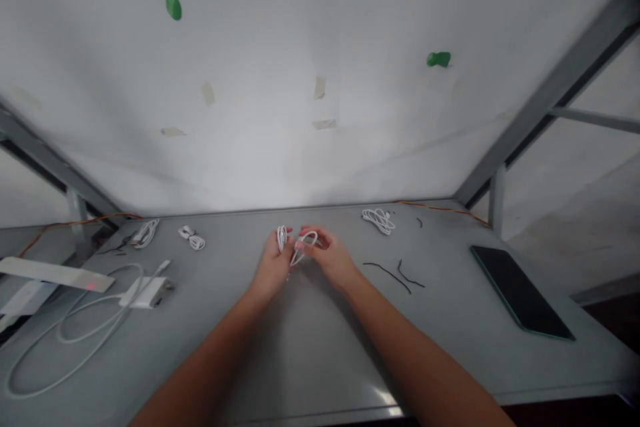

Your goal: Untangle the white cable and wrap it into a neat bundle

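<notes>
Both my hands meet over the middle of the grey table (310, 347). My left hand (273, 265) is closed on a small coil of white cable (283, 237), held upright between its fingers. My right hand (327, 255) pinches a loop of the same white cable just to the right of the coil. A short tail of the cable hangs down between the two hands.
Coiled white cables lie at the back: one (379, 219) right of centre, two (193, 237) (145, 233) to the left. A white adapter (147, 291) with a long looped cord sits at left. Black wire ties (395, 273) and a dark tablet (520, 290) lie at right.
</notes>
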`<control>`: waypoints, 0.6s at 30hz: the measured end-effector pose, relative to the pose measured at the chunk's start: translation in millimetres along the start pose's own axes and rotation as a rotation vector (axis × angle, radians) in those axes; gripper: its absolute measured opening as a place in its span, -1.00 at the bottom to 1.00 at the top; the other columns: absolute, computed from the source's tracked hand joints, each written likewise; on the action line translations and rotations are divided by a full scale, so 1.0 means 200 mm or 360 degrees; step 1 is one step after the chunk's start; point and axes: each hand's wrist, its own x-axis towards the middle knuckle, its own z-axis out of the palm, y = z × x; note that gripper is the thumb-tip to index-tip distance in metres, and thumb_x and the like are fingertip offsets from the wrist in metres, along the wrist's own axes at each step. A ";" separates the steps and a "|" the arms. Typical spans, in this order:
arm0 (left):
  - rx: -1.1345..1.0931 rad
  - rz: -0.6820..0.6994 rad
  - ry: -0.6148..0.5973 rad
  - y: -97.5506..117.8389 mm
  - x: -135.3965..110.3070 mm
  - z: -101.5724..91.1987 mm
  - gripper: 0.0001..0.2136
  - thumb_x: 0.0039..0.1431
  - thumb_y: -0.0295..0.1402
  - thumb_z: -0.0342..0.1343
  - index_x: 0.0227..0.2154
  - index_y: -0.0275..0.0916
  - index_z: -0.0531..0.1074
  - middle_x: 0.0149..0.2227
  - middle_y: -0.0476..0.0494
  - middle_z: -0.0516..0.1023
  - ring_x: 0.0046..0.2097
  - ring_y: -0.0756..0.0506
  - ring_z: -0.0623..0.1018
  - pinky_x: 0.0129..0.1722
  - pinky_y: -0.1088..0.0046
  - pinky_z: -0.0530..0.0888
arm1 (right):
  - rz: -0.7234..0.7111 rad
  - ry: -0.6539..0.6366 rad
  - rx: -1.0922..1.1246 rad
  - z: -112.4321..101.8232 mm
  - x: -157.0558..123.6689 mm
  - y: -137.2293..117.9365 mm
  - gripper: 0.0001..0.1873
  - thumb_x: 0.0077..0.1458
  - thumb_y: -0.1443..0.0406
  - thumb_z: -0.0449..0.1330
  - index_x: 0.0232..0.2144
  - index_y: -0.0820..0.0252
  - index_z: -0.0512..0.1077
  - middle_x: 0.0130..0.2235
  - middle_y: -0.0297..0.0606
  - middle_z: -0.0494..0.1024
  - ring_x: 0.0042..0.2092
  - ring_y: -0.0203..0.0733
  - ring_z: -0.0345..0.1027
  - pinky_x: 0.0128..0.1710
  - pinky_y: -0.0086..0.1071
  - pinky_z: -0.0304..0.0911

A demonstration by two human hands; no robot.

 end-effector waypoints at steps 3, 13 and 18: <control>0.0095 0.0066 0.0059 -0.01 0.00 0.01 -0.61 0.25 -0.09 0.26 0.05 -0.11 0.41 -0.32 -0.01 0.51 -0.38 -0.03 0.48 -0.47 0.54 0.37 | -0.0038 0.0038 -0.0125 -0.03 0.02 0.01 -0.70 -0.11 0.10 0.48 -0.31 0.10 0.63 0.05 -0.12 0.62 0.05 -0.01 0.50 0.05 -0.16 0.35; 0.0704 0.0216 0.0140 0.03 0.07 -0.10 -0.68 0.43 -0.07 -0.15 0.04 -0.13 0.31 -0.42 0.03 0.46 -0.61 -0.01 0.36 -0.62 0.50 0.24 | 0.0198 -0.0073 -0.0311 -0.14 0.06 0.01 -0.68 -0.18 0.15 0.51 -0.34 0.17 0.67 -0.37 -0.19 0.68 -0.30 -0.07 0.55 -0.18 -0.17 0.39; 0.1317 0.0643 0.0446 0.10 0.03 -0.12 -0.71 0.44 -0.13 -0.12 0.00 -0.14 0.38 -0.43 -0.04 0.47 -0.40 -0.14 0.50 -0.36 0.38 0.35 | 0.0167 -0.0102 -0.0564 -0.12 0.06 0.03 -0.89 -0.03 0.27 0.38 -0.37 0.14 0.65 -0.42 -0.23 0.66 -0.37 -0.11 0.51 -0.27 -0.22 0.38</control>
